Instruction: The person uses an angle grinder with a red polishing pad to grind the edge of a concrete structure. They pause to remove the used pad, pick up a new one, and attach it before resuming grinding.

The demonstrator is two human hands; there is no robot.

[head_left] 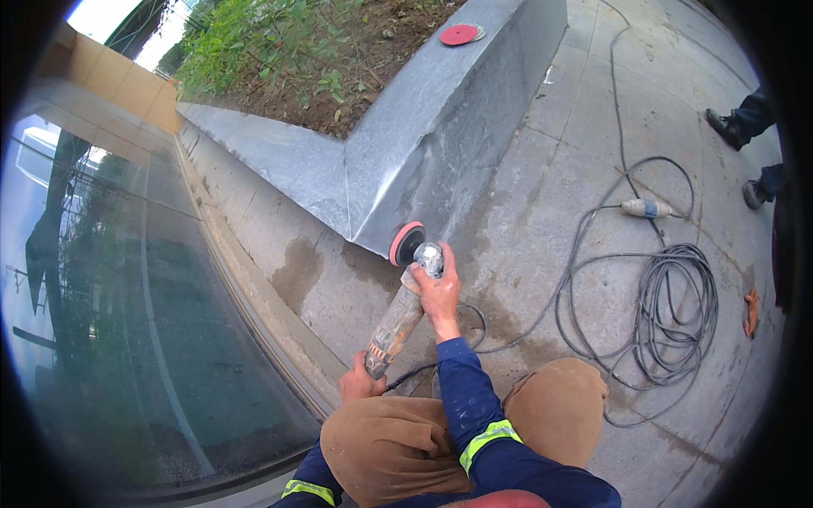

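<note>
An angle grinder (398,324) with a dusty, worn body slants between my hands. My right hand (439,292) is closed round its metal head, and my left hand (360,383) grips the rear end of the body. On the grinder's head sits a black backing pad with a pink-red disc (408,243), standing on edge against or very near the lower corner of a grey stone planter wall (423,182). I cannot tell whether the disc is spinning. A dark cord leaves the grinder's rear by my left hand.
A coiled black cable (677,313) and a cord connector (648,208) lie on the paving at right. A red disc (459,34) rests on the planter top, beside soil and plants (262,51). Glass (152,322) runs along the left. Another person's legs (749,118) stand at far right, near an orange item (751,313).
</note>
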